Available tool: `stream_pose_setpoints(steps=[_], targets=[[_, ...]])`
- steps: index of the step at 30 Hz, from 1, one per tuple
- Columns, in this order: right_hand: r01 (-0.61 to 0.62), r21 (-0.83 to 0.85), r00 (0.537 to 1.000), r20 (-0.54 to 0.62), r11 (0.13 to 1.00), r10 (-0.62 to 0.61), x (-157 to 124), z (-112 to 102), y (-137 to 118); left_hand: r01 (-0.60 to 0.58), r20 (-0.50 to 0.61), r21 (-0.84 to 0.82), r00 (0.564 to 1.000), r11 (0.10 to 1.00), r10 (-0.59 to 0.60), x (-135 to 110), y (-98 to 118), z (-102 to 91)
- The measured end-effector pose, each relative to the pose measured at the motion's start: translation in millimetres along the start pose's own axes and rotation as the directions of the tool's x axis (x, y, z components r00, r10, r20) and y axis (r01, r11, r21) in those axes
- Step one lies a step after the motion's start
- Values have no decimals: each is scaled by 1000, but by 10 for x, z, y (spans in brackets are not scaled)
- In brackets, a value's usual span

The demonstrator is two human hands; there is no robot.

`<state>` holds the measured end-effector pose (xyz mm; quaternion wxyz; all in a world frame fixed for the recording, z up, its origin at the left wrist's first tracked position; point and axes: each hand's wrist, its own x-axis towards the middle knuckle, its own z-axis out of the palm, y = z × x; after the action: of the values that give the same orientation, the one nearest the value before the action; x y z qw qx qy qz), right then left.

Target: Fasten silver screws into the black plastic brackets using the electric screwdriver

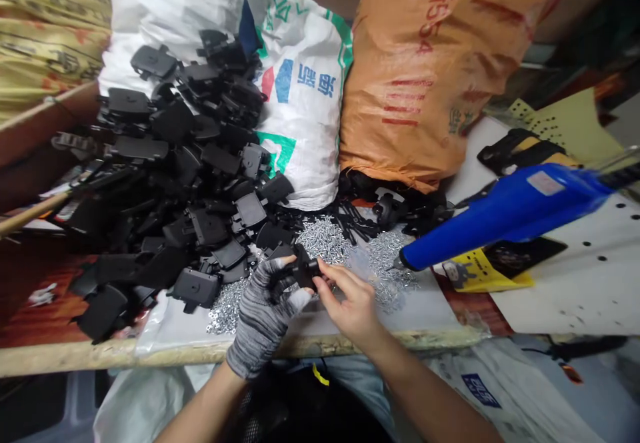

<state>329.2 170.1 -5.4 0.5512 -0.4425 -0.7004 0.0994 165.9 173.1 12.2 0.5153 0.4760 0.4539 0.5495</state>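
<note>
My left hand [263, 313], in a grey striped fingerless glove, is closed around a black plastic part [301, 266] above the front of the table. Thumb and fingers of my right hand [354, 302] pinch the knob-like right end of that same part. Its exact kind is not clear, and my gloved fingers cover some of it. Below and left of my left hand lies a pile of small metal nuts [226, 306]. Just beyond my hands are a heap of silvery screws [325, 240] and another heap of screws [393, 276] to the right.
Black plastic parts [165, 143] are heaped across the left side. A blue electric screwdriver [490, 213] points in from the right, its tip over the screws. Behind stand a white sack [310, 110] and an orange sack [415, 76]. The wooden table edge [320, 348] runs in front.
</note>
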Motion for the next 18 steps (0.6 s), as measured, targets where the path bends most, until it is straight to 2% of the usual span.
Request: stream_pose_setpoints(steps=[2, 5, 8, 10, 12, 15, 18], targets=[[-57, 7, 998, 37, 998, 56, -73, -35, 14, 6, 4, 14, 1000, 1000, -6, -14, -32, 17], [-60, -6, 995, 85, 998, 61, -169, -89, 52, 42, 14, 25, 999, 999, -42, -51, -79, 59], [-102, -30, 985, 140, 994, 105, -228, -149, 90, 22, 21, 100, 999, 995, -24, -72, -109, 72], [-67, -45, 985, 158, 997, 73, -249, -192, 89, 17, 74, 129, 997, 992, -26, -55, -110, 45], [-31, -57, 980, 195, 998, 42, -260, -241, 53, 20, 177, 181, 983, 983, -52, -18, -101, 5], [-30, -35, 946, 322, 999, 39, -256, -345, -37, 49, 337, 291, 929, 956, -151, 32, -102, -22], [-58, 37, 892, 451, 998, 35, -218, -521, -30, 142, 345, 291, 907, 946, -242, 37, -132, 17]])
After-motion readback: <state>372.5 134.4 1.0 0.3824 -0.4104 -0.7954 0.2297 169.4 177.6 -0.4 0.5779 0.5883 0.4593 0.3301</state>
